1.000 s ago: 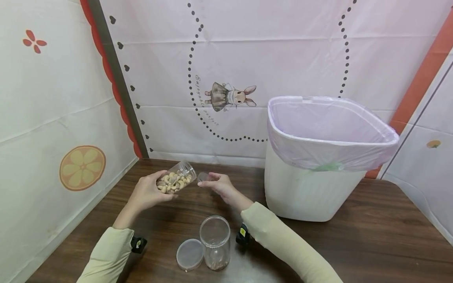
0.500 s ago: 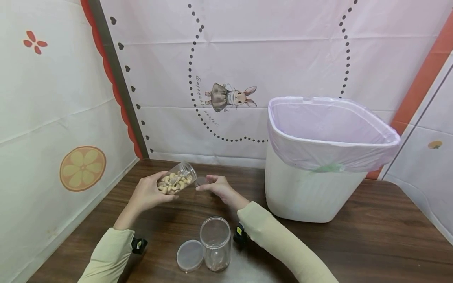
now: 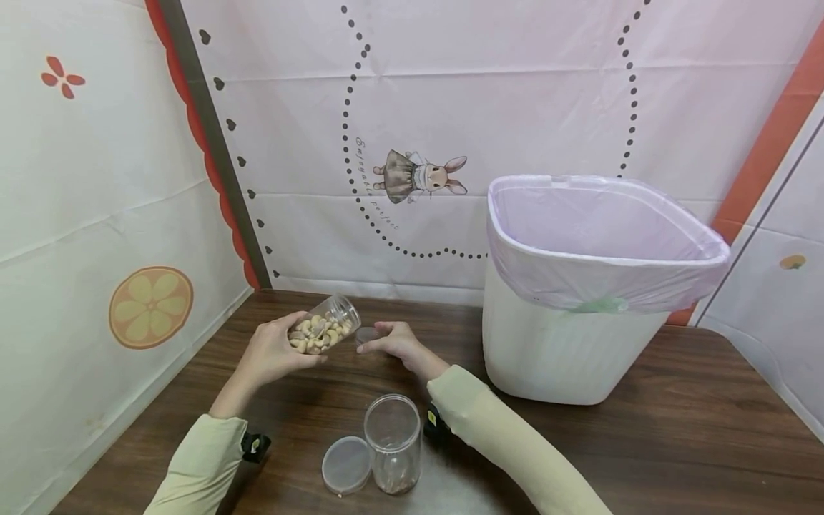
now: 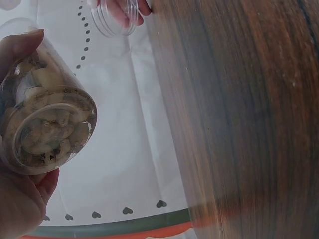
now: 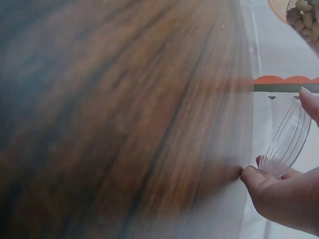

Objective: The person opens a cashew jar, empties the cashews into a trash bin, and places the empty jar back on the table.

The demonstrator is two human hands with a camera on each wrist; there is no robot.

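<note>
My left hand (image 3: pixel 272 350) grips a clear jar (image 3: pixel 323 330) partly filled with cashews (image 4: pixel 47 132). The jar is tilted, its uncovered mouth facing up and to the right, and the nuts lie along its lower side. Just right of that mouth, my right hand (image 3: pixel 402 343) pinches a clear round lid (image 5: pixel 286 139) between thumb and fingers. A gap separates lid and jar in the head view. Nearer to me, a second clear jar (image 3: pixel 394 447) stands upright without a lid, with small reddish-brown bits at its bottom.
Another round lid (image 3: pixel 346 465) lies flat on the wooden table (image 3: pixel 309 404), right beside the standing jar. A large white bin (image 3: pixel 566 350) with a pale purple liner stands at the right. Patterned cloth walls (image 3: pixel 412 229) rise behind and to the left.
My right hand has sunk slightly and shifted a little left, and the lid in it has turned. The left hand and the cashew jar have hardly moved.
</note>
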